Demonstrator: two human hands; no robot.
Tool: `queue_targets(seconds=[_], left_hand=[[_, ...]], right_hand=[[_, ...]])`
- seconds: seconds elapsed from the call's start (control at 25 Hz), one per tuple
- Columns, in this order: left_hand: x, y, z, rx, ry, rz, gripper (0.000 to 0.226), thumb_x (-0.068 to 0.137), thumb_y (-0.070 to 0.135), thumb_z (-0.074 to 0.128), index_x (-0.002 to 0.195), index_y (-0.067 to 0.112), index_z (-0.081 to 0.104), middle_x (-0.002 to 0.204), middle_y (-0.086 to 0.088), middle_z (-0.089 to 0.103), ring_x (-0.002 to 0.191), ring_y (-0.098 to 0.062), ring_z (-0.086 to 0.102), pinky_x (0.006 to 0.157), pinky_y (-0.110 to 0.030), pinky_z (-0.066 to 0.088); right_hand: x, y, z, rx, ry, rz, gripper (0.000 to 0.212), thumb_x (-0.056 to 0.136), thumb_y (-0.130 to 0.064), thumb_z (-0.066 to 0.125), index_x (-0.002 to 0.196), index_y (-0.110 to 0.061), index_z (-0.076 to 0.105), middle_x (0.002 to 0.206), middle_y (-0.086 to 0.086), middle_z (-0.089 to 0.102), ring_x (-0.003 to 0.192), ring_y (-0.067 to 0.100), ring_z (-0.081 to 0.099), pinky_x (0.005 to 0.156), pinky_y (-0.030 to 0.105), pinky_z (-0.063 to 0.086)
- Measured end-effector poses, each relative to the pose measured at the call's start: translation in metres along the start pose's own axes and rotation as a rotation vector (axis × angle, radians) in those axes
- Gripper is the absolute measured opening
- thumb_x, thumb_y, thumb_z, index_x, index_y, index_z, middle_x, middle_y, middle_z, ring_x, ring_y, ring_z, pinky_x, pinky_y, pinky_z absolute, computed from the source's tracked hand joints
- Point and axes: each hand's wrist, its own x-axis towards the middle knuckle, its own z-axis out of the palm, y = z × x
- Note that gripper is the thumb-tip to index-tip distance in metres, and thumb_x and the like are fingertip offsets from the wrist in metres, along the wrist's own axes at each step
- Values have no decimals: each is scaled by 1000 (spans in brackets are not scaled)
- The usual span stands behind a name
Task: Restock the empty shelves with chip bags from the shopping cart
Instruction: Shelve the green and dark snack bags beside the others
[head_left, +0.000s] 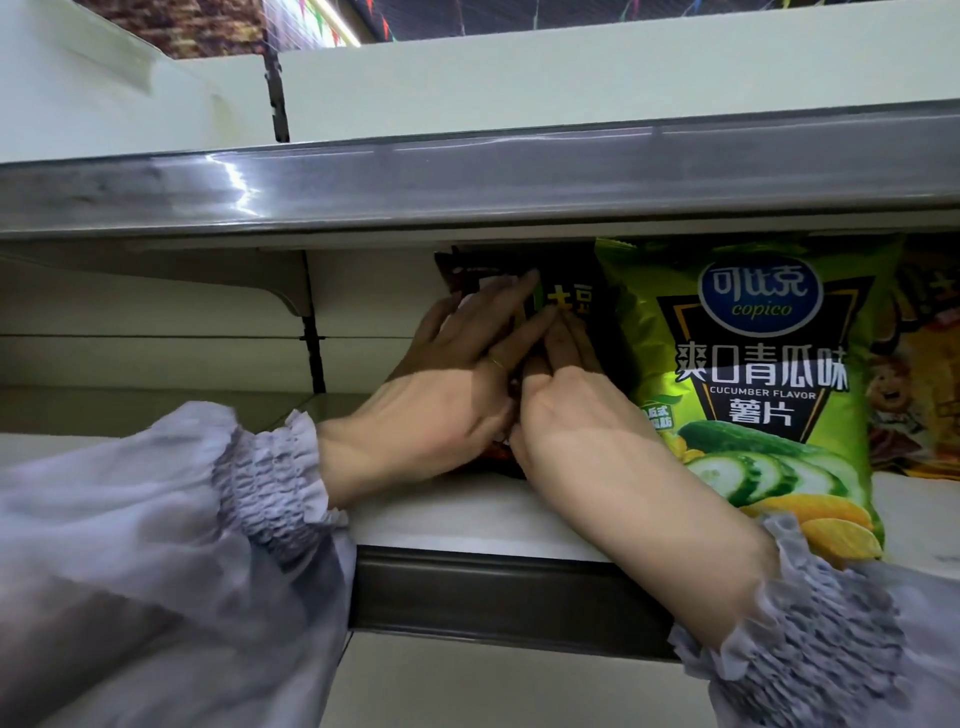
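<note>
The person is wearing sheer lilac-grey: left sleeve (156, 519) at 8 o'clock, right sleeve (831, 649) at 4 o'clock (1 gold ring (497, 363), left hand (447, 387)).

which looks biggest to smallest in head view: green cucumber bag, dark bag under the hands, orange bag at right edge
1. green cucumber bag, clearly largest.
2 and 3. dark bag and orange bag: unsure. The left hand and right hand cover much of one; the frame edge cuts the other.
</note>
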Motion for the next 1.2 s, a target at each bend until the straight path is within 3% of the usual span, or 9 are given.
queue_targets(seconds=[0.12,0.2,0.4,0.48,0.6,0.68,0.8,0.96,1.2], left_hand=[[-2,-1,12,133,-94,-59,64,83,33,43,143,13,32,149,-21,33,136,-34,24,104,-57,26],[-3,-4,19,195,-146,-82,67,82,39,43,143,18,27,149,-21,34,135,-33,22,97,-64,30],[5,-3,22,293,-226,-103,74,77,37,61,141,15,30,145,-24,39,131,-33,20,90,-69,34],[8,3,20,270,-289,-147,82,82,33,64,149,17,19,155,-20,20,141,-32,8,101,-69,21],[8,10,8,157,-375,-231,71,95,41,43,151,23,5,160,-8,-6,146,-26,-10,112,-57,-2],[11,16,0,131,-390,-246,70,93,48,32,151,25,2,160,-5,-11,146,-23,-14,113,-53,-6],[15,22,-7,123,-476,-295,69,98,45,37,151,27,-3,158,-3,-17,145,-21,-19,114,-49,-11],[16,30,-9,86,-476,-310,70,97,43,39,150,27,-4,156,1,-21,144,-18,-20,114,-44,-13],[18,35,-7,125,-502,-335,69,98,43,35,149,26,-8,157,-1,-21,141,-15,-25,111,-44,-18]], right_hand=[[-8,3,12,-48,277,-108,27,59,-12,82,75,-2,62,80,16,63,67,31,63,46,27,36],[-15,5,15,0,377,-166,37,32,-8,89,57,-5,61,62,12,59,51,27,59,36,24,39],[-34,14,10,80,445,-179,26,50,-12,84,69,-3,68,79,12,67,71,29,67,44,30,52],[-46,18,2,91,498,-187,16,69,-19,67,75,-5,69,90,12,70,80,28,69,49,33,54],[-67,33,-8,58,597,-229,31,81,-27,47,87,-5,69,103,13,67,97,28,66,68,34,57],[-73,50,-6,-84,612,-233,33,78,-26,58,98,-2,68,113,19,64,109,37,60,87,47,50],[-68,80,4,-267,515,-213,59,56,-25,87,108,-4,69,115,25,63,107,49,58,87,65,39],[-64,106,11,-232,494,-196,67,43,-17,92,105,-3,70,111,27,64,101,52,59,81,68,40],[-65,121,12,-133,454,-285,71,51,-20,90,115,-5,64,125,27,56,115,52,51,88,64,40]])
